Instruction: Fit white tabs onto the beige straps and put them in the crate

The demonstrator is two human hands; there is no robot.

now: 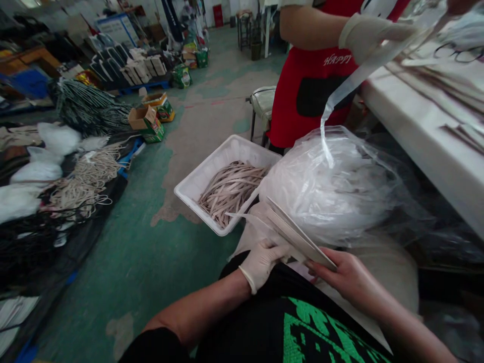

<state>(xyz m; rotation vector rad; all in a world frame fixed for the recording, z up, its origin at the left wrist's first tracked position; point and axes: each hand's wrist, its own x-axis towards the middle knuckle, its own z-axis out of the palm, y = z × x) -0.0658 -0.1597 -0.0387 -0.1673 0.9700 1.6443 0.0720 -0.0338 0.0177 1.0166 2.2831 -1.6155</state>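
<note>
My left hand (261,262), in a white glove, is closed on the near end of a thin stack of flat beige card strips (293,233). My bare right hand (340,275) pinches the same stack from the right, thumb on top. The stack lies over my lap and points up and left toward a big clear plastic bag (333,189) stuffed with pale strips. Left of the bag stands a white plastic tray (196,184) holding several loose beige strips (230,189).
Another person in a red apron (310,85) stands behind the bag; their gloved hand (372,33) pulls a long white strip (353,83) up from it. A white table (427,136) runs along the right. A stool (262,103), cardboard boxes (149,118) and cord piles (88,179) cover the green floor at left.
</note>
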